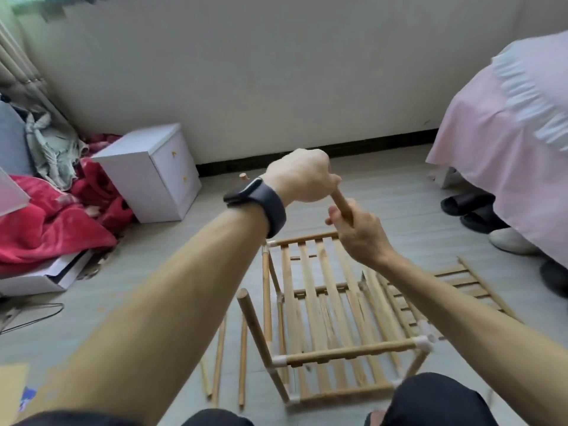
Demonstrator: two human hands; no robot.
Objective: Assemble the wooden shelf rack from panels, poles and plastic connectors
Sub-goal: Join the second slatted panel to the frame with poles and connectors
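Tan slatted rack (347, 353), white connectors (279, 361), red blanket (46, 222), pink bedcover (491, 142), possibly navy watch (272, 210).

Top end of the pole (341, 202) hidden inside the left hand (299, 176), its lower end behind the right hand (359, 233), far right corner of the rack (310, 281) covered too, spare panel (467, 282) partly behind the right forearm (455, 305), small brownish thing (243, 176) beyond the watch (256, 204) too small to tell
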